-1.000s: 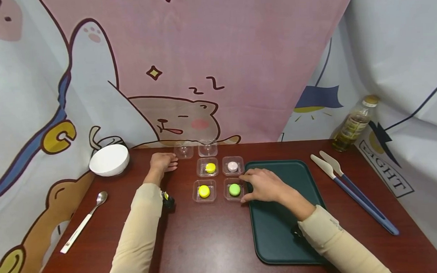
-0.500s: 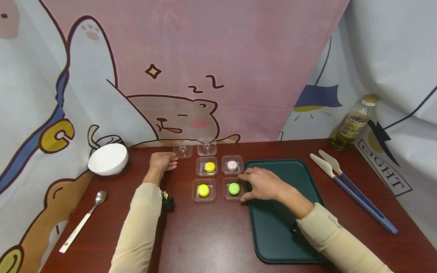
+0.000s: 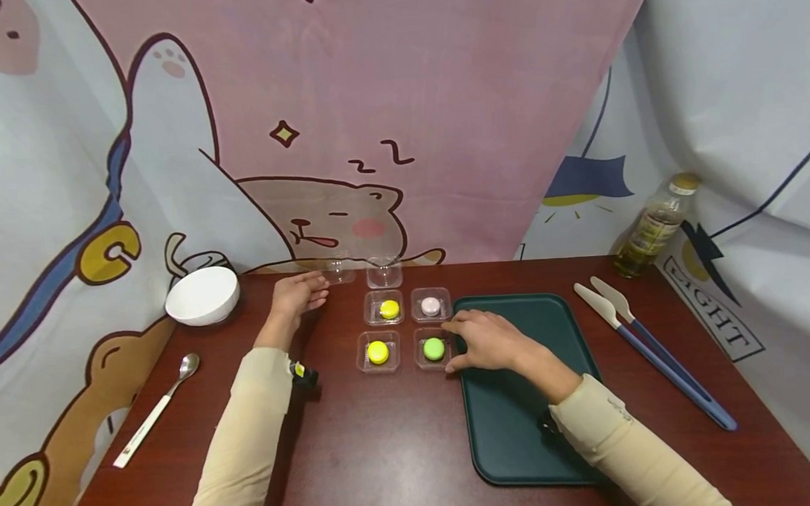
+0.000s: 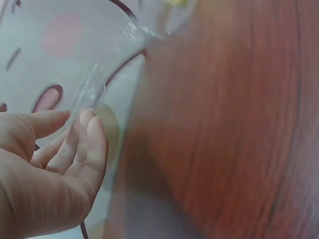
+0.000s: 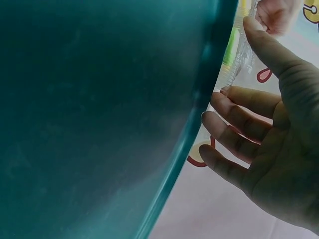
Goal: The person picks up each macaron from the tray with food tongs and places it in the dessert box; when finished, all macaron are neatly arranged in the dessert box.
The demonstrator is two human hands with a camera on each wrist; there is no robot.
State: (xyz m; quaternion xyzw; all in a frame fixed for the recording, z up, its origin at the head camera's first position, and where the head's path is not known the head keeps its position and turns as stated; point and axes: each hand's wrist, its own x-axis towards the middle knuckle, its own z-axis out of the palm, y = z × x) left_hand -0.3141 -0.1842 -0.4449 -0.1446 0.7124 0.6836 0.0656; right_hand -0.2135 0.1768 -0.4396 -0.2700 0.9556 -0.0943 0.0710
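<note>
My left hand point(image 3: 298, 294) pinches a clear plastic lid point(image 4: 92, 89) between thumb and fingers, at the back of the table. A second clear lid point(image 3: 384, 274) lies just right of it. My right hand point(image 3: 491, 341) reaches over the tray's edge and grips the right side of a clear plastic box point(image 3: 419, 351), with thumb and index finger at its two corners. A green macaron point(image 3: 434, 349) sits in that box. Three more open boxes stand around it, holding a pink macaron point(image 3: 431, 307), a yellow macaron point(image 3: 390, 309) and another yellow macaron point(image 3: 378, 352).
The dark green tray point(image 3: 519, 442) lies under my right forearm. Farther right are tongs point(image 3: 663, 363) and an oil bottle point(image 3: 654, 233). A white bowl point(image 3: 203, 297) and a spoon point(image 3: 157, 410) are on the left. A patterned cloth point(image 3: 481, 131) hangs behind the table.
My left hand has moved slightly back and away from me, and the lid it holds has shifted back and tilted up. My right hand stays at the green macaron's box.
</note>
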